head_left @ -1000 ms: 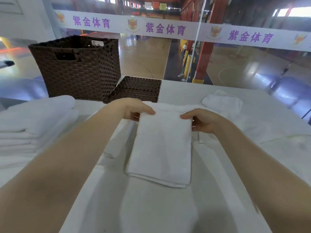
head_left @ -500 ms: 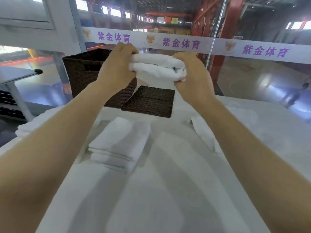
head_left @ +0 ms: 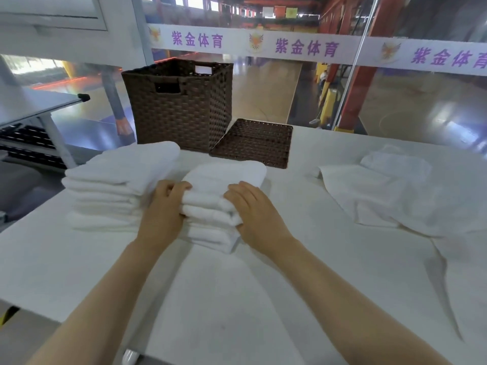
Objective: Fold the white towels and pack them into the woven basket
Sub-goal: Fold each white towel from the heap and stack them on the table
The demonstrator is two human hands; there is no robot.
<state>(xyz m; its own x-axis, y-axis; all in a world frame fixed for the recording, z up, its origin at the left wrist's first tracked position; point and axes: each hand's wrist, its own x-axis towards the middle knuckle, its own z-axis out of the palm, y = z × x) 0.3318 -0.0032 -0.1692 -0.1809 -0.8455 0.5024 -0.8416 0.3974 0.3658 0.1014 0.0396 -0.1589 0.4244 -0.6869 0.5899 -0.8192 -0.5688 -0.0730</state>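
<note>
Two hands are working one small stack of folded towels (head_left: pixel 218 206) near the middle of the worktop (head_left: pixel 303 299). Nearest the camera, a wide bare stretch of white cloth is running from the front edge up to the wrists, so lots of free room there. The left hand (head_left: pixel 164 212) is cupping the stack's left side, its fingers curled over the top towel's edge; that grip is closed on the towels. The right hand (head_left: pixel 253 214) is doing the same on the right side, with the fingers draped over the top corner and the palm pressing the folded edges.

Just left of that, almost touching, a taller pile of folded towels (head_left: pixel 118 185) is sitting close to the worktop's left edge. Over on the right, well apart, some unfolded towels (head_left: pixel 390 191) are lying loose and rumpled, taking up most of that side.

Farther back, the woven basket (head_left: pixel 179 106) is standing upright at the far-left edge, top open; I can't see what's inside. Its flat woven lid (head_left: pixel 253 142) is lying just beside it on the right, with one edge propped against the basket's lower corner. Between the lid and the small stack, only a narrow strip of worktop is showing.
</note>
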